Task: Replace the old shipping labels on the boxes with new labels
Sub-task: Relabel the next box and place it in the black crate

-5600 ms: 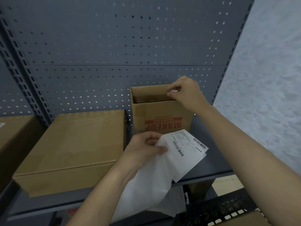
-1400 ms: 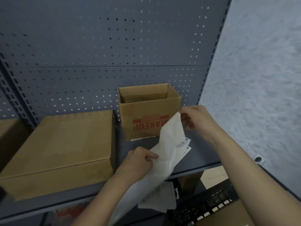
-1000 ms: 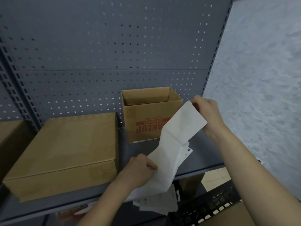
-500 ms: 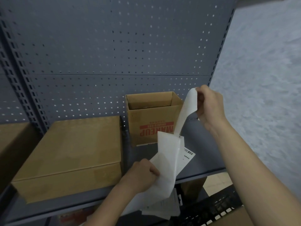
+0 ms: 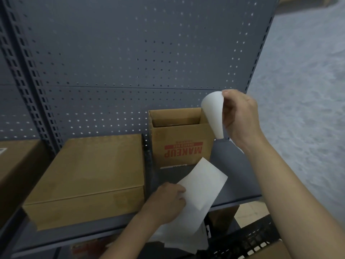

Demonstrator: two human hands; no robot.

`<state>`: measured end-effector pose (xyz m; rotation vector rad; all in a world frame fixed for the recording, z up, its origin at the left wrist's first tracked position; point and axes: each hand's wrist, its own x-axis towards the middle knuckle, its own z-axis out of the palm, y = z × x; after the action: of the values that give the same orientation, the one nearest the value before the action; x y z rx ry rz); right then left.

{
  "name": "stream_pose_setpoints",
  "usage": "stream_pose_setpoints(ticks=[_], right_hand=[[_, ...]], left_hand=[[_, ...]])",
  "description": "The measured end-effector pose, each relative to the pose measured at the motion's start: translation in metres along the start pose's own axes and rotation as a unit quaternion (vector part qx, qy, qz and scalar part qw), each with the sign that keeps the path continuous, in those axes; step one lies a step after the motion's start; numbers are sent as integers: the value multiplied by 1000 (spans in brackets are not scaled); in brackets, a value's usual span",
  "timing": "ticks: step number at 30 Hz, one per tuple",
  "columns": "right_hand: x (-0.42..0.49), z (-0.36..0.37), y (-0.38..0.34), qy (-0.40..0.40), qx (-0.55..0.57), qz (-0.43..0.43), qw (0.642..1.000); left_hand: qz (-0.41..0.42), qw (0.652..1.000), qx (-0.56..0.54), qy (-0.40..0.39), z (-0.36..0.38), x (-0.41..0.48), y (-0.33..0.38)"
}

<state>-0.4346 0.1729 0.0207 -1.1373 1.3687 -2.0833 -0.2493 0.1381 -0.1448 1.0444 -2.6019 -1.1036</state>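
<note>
A grey perforated back panel (image 5: 130, 62) fills most of the view, with a pale textured wall (image 5: 308, 109) to its right. At its foot runs a grey metal shelf (image 5: 237, 171). The biggest thing on the shelf is a flat closed cardboard box (image 5: 89, 174), left of centre. Another brown box (image 5: 13, 165) is cut off at the left edge.

Just right of the flat box, against the back panel, stands a smaller open-topped box (image 5: 183, 141), upright, with red "MAKEUP" lettering on its front (the word reads upside down). A thin white strip (image 5: 173, 166) shows at the bottom of that front face, too small to read. Below the shelf at lower right is part of a black slotted crate (image 5: 248, 243).

The left hand (image 5: 168, 200) is low at the shelf's front edge, fingers curled round the edge of a white backing sheet (image 5: 201, 186) that slants up over the shelf. More white sheets hang beneath it.

The right hand (image 5: 239, 116) is raised beside the open box's right rim. Thumb and fingers pinch the top of a white label (image 5: 214, 114), which curls into a cone, hangs in front of the box's upper right corner and is apart from the sheet below.
</note>
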Motion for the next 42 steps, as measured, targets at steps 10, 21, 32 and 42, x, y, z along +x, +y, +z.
stream_pose_setpoints(ticks=[10,21,32,42], right_hand=[[-20,52,13,-128,-68,-24,989],[-44,132,24,-312,-135,-19,940],[-58,181,50,-486,-209,2,849],[-59,192,66,-364,-216,-22,906]], left_hand=[[17,955,-291,55,-50,-41,10],[-31,782,-601,163,-151,-86,-19],[-61,800,-567,185,-177,-94,-63],[-78,792,-557,239,-184,-84,-101]])
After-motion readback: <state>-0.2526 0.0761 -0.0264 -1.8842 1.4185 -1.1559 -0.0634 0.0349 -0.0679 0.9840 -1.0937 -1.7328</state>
